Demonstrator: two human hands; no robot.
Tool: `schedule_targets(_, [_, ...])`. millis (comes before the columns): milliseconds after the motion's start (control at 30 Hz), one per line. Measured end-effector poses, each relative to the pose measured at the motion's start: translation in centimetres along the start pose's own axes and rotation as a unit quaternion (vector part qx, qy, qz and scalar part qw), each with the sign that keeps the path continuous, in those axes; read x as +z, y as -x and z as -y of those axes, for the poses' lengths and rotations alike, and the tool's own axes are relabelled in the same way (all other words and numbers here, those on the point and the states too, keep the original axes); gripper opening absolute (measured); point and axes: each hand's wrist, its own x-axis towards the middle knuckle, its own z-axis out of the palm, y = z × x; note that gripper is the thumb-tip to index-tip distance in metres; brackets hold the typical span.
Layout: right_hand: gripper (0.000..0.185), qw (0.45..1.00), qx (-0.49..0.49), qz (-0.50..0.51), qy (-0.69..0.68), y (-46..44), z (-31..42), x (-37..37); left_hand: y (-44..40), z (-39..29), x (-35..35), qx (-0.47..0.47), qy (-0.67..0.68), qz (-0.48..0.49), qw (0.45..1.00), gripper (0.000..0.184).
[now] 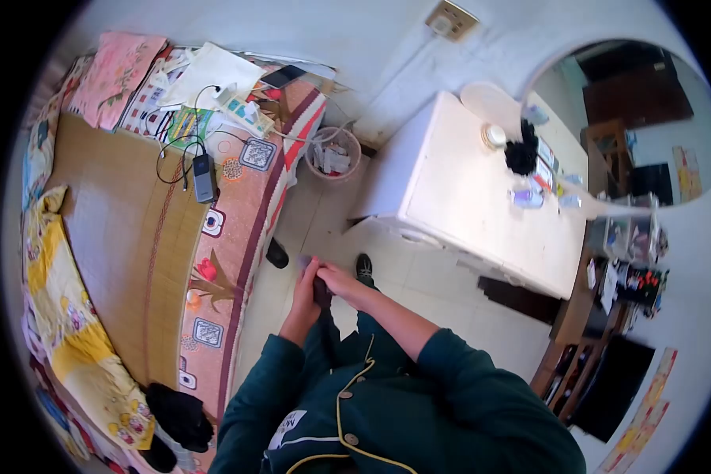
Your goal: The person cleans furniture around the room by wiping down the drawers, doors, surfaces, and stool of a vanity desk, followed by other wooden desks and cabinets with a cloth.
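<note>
My two hands meet low in front of my body, above the floor between the bed and the white dresser. My left hand is closed, its fingers wrapped round one side of a small dark item. From the other side my right hand is closed on the same item. It looks dark grey to purplish, and the fingers cover most of it, so its kind cannot be made out. Beneath my hands are my dark green trousers and a dark shoe.
At left the bed bears a power bank with cables, a power strip, a phone and clothes. A pink waste bin stands between it and the white dresser. A round mirror rises at right.
</note>
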Motion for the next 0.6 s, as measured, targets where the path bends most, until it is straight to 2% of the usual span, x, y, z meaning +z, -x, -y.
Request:
schedule_targets(33, [0.034, 0.982, 0.018, 0.047, -0.18, 1.3, -0.5, -0.4, -0.1, 0.3, 0.0, -0.006, -0.014, -0.002, 1.0, 0.03])
schedule_targets(67, [0.038, 0.93, 0.031, 0.092, -0.354, 2.4, -0.8, -0.8, -0.4, 0.6, 0.1, -0.008, 0.003, 0.017, 1.0, 0.027])
schedule_targets(100, [0.038, 0.926, 0.026, 0.087, -0.366, 3.4, -1.0, -1.4, -0.6, 0.9, 0.7, -0.01, 0.02, 0.037, 0.999, 0.025])
schedule_targets(133, [0.039, 0.963, -0.064, 0.01, -0.261, 4.3, -1.2, -2.0, 0.0, 0.9, 2.7, 0.009, -0.026, 0.039, 0.999, 0.016])
schedule_targets(167, [0.039, 0.974, -0.151, -0.072, -0.151, 5.0, -1.3, -2.5, -0.5, 0.8, 3.6, 0.005, -0.041, 0.04, 0.998, 0.016])
schedule_targets(200, [0.04, 0.955, -0.214, -0.2, -0.042, 5.8, -2.4, -2.7, -1.3, 0.9, 4.5, -0.002, -0.055, 0.044, 0.998, 0.011])
schedule_targets(233, [0.04, 0.953, -0.214, -0.207, -0.056, 7.0, -3.2, -3.4, -2.2, 1.0, 5.6, -0.01, -0.068, 0.046, 0.997, 0.008])
schedule_targets(300, [0.041, 0.942, -0.177, -0.264, -0.106, 10.4, -4.9, -5.2, -2.6, -0.6, 11.7, 0.06, -0.145, 0.105, 0.982, 0.008])
schedule_targets(367, [0.041, 0.924, -0.168, -0.296, -0.175, 13.8, -8.2, -6.9, -3.2, -0.9, 18.0, 0.237, -0.271, 0.11, 0.927, 0.01])
schedule_targets(400, [0.039, 0.92, -0.152, -0.319, -0.169, 15.0, -10.7, -7.7, -5.8, -0.3, 19.5, 0.363, -0.38, 0.121, 0.842, 0.016])
schedule_targets(433, [0.038, 0.916, -0.133, -0.34, -0.165, 16.3, -13.7, -8.2, -8.5, 0.3, 20.6, 0.469, -0.473, 0.154, 0.73, 0.022])
schedule_targets(467, [0.037, 0.912, -0.107, -0.362, -0.159, 17.8, -16.2, -8.8, -8.3, 1.2, 22.5, 0.444, -0.593, 0.123, 0.66, 0.028])
schedule_targets(500, [0.037, 0.907, -0.08, -0.384, -0.154, 19.4, -18.5, -9.2, -11.0, 2.6, 22.6, 0.436, -0.638, 0.143, 0.618, 0.039])
schedule_targets(567, [0.036, 0.889, -0.064, -0.405, -0.201, 22.6, -23.7, -9.6, -14.8, 6.9, 20.3, 0.545, -0.705, 0.156, 0.427, 0.05])
schedule_targets(600, [0.034, 0.879, -0.028, -0.41, -0.242, 24.3, -25.6, -9.7, -14.3, 8.3, 20.3, 0.537, -0.712, 0.167, 0.419, 0.05])
